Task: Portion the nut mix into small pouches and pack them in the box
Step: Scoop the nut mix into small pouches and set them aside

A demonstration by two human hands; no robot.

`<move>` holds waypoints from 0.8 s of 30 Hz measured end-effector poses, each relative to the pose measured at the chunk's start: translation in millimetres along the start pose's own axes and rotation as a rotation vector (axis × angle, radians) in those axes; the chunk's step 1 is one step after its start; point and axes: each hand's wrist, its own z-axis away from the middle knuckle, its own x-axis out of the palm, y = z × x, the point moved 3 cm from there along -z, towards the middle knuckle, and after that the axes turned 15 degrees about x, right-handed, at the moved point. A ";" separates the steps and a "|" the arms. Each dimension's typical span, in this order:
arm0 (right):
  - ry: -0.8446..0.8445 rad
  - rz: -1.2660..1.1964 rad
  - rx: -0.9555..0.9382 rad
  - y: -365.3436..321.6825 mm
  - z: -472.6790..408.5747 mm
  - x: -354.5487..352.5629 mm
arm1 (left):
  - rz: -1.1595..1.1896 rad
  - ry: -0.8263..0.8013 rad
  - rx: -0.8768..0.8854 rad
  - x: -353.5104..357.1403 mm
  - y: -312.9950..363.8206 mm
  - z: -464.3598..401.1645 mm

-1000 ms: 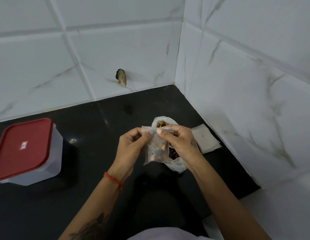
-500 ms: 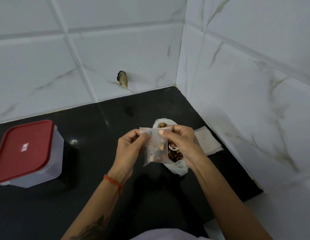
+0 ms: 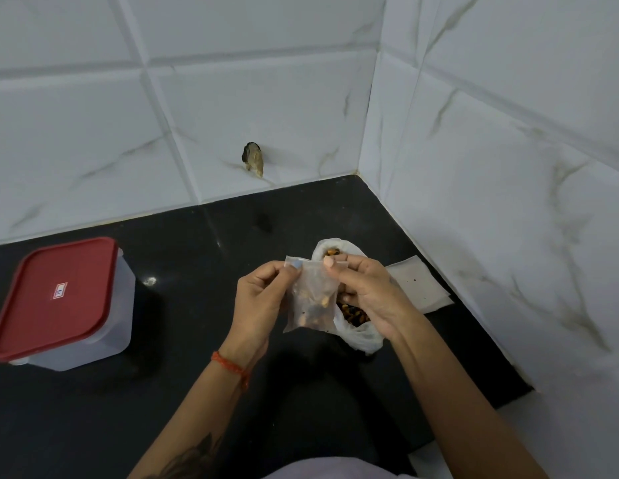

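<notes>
Both my hands are up over the black counter (image 3: 197, 392), working one small pouch (image 3: 311, 299) between them. My left hand (image 3: 258, 305) pinches the pouch's top left corner, thumb and forefinger curled tight on the strip, a red thread (image 3: 232, 366) round that wrist. My right hand (image 3: 367, 295) pinches the top right corner the same way, thumb pressed on the strip, other fingers curled in behind. The pouch hangs straight down from that top edge, clear plastic, with a little heap of nuts sitting in its lower half.

Just behind the pouch and under my right hand sits the big bag (image 3: 360, 337) of nut mix on the counter, mouth open, brown nuts showing. Just right of my right hand lies a flat stack of empty pouches (image 3: 418, 285), near the side wall.

Well off to the left of my left hand stands the box (image 3: 76, 326), clear-sided, with its red lid (image 3: 56, 292) on.

Farther back, beyond both hands, the white tiled wall has a small chipped hole (image 3: 253, 163) just above the counter's edge.
</notes>
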 end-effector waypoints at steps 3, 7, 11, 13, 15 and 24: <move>0.001 0.057 -0.045 -2.3 -1.3 3.5 | 0.005 0.008 0.006 -2.2 0.1 1.3; 0.041 0.096 -0.107 -5.0 -1.9 10.2 | 0.002 0.024 0.015 -6.5 2.0 1.4; 0.035 0.109 -0.102 -6.9 -2.9 15.1 | 0.030 -0.012 0.001 -10.5 2.5 2.7; 0.030 0.147 -0.097 -7.6 -2.9 17.6 | 0.052 -0.046 -0.027 -11.4 1.9 3.1; 0.007 0.121 -0.100 -8.0 -1.9 20.9 | 0.066 -0.063 -0.045 -11.6 1.3 3.4; -0.003 0.054 -0.083 -9.2 -4.8 22.2 | 0.064 0.039 -0.030 -22.8 -1.3 0.9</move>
